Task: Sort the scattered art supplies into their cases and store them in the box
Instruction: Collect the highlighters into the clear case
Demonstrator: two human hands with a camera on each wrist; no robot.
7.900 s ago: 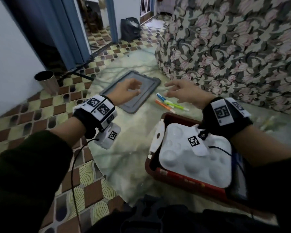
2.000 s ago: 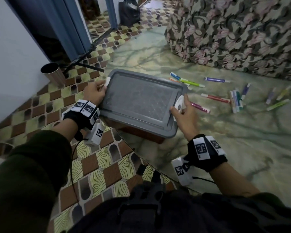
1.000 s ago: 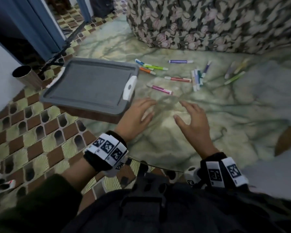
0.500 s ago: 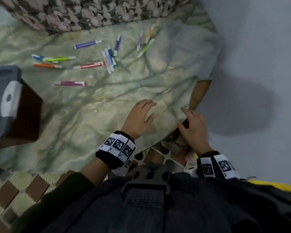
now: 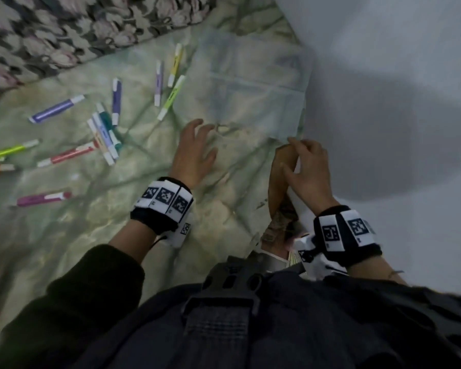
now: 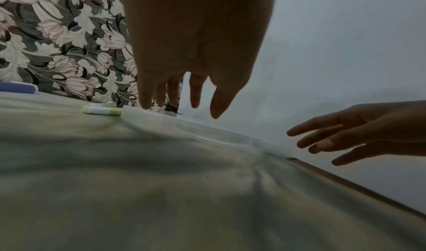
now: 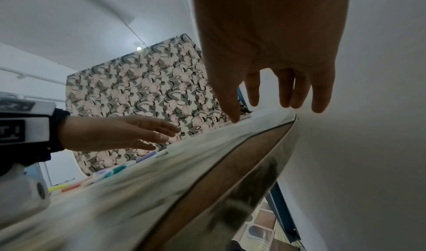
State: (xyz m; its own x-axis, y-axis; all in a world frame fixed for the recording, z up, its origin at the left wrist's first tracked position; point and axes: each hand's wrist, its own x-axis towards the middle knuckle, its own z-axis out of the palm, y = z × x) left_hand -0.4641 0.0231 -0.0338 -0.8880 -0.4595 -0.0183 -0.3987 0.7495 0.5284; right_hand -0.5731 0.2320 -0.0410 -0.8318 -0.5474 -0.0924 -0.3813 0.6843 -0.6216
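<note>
A clear flat plastic case (image 5: 256,83) lies on the marbled green tabletop (image 5: 91,235) by the wall. My left hand (image 5: 197,134) hovers open at the case's near left corner; in the left wrist view its fingertips (image 6: 147,105) reach the case (image 6: 207,129) rim. My right hand (image 5: 301,153) is open with spread fingers above the table's brown edge, at the case's near right corner. Several markers lie scattered to the left: a purple one (image 5: 56,109), a red one (image 5: 69,155), a magenta one (image 5: 43,199) and a lime one (image 5: 171,98) beside the case. Neither hand holds anything.
A floral-covered sofa (image 5: 64,30) borders the far side of the table. A pale wall (image 5: 383,102) runs close along the right. The table's brown edge (image 5: 277,182) drops off under my right hand, with tiled floor (image 7: 262,218) below.
The view has swung right and the lidded brown box has left the frame. Both hands have moved forward across the table to the near corners of the clear case.
</note>
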